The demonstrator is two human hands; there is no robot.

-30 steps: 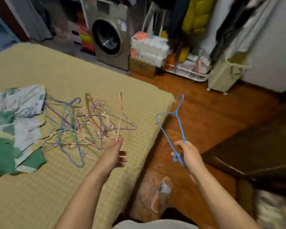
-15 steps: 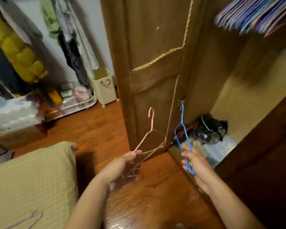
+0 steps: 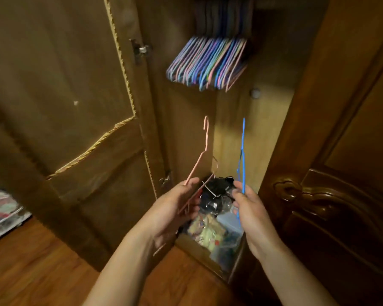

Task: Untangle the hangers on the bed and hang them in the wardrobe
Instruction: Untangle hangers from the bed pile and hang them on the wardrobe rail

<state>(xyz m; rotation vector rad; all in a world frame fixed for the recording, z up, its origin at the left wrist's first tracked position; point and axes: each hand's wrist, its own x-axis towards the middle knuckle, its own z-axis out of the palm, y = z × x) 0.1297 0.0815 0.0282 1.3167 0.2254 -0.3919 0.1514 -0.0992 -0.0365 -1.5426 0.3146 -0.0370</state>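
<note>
Both hands now raised in front of the open wardrobe (image 3: 274,120) interior instead of beside its door, left hand (image 3: 175,208) gripping the pink hanger (image 3: 205,149), right hand (image 3: 250,206) pinching the blue hanger (image 3: 243,151), hooks up, below the row of hung hangers (image 3: 208,62).

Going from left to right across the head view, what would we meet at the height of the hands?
Open wardrobe door → left hand with pink hanger → right hand with blue hanger → carved door.

No text, label, brand, number or sign can be read anywhere.
</note>
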